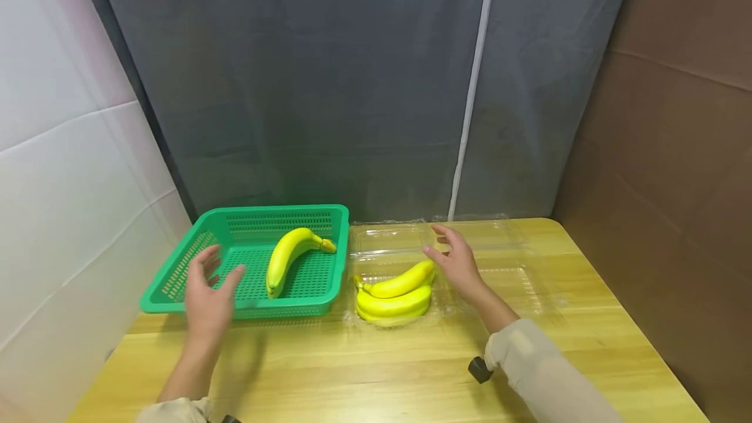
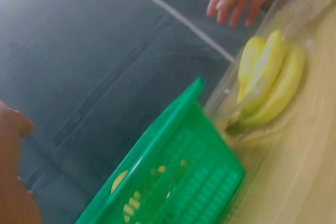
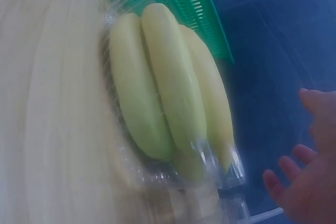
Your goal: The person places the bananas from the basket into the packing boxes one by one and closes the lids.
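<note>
My left hand [image 1: 208, 299] hovers over the front left rim of a green plastic basket [image 1: 247, 305], fingers loosely bent and nothing in them. Inside the basket, toward its right side, lies a yellow banana [image 1: 284, 260]. Several more bananas [image 1: 395, 305] sit piled in a clear plastic container [image 1: 390, 240] beside the basket, its lid folded back. Just above and to the right of that pile is my right hand [image 1: 461, 269], thumb and fingers spread, holding nothing. In the right wrist view the same hand [image 3: 310, 177] shows apart from the bananas [image 3: 173, 82].
Right of the filled container stands a second clear container [image 1: 511, 282], also with its lid back. All rest on a wooden table [image 1: 364, 377]. A grey curtain [image 1: 323, 83] hangs behind, with a white panel [image 1: 70, 116] at left and a brown one [image 1: 670, 149] at right.
</note>
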Demonstrator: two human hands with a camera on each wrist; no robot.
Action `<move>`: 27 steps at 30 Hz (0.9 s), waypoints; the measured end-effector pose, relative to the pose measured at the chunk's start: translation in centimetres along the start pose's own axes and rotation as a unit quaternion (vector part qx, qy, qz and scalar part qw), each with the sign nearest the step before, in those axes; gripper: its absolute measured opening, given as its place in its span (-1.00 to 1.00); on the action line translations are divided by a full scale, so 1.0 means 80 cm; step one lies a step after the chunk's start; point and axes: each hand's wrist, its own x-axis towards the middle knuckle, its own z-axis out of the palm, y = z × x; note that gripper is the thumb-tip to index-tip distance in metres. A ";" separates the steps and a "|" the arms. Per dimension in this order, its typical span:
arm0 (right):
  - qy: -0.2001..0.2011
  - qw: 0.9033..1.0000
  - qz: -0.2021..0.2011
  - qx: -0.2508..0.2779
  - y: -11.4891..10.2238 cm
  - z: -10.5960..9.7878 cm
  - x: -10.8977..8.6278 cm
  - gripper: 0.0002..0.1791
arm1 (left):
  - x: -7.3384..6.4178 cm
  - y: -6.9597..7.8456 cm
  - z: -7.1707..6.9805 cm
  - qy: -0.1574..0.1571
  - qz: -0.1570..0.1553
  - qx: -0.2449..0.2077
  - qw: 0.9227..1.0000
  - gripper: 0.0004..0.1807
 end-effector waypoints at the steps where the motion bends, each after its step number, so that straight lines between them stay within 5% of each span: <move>1: -0.003 1.000 0.004 0.002 -0.002 0.002 0.001 -0.41 | -0.002 0.004 0.003 -0.008 0.004 -0.006 1.000 -0.36; 16: -0.002 0.999 0.047 0.019 -0.006 0.010 0.023 -0.43 | -0.010 0.044 0.078 -0.110 0.062 -0.087 0.988 -0.40; 27: -0.009 0.999 0.047 0.019 0.000 0.014 0.034 -0.42 | -0.009 0.053 0.127 -0.158 0.051 -0.154 0.974 -0.39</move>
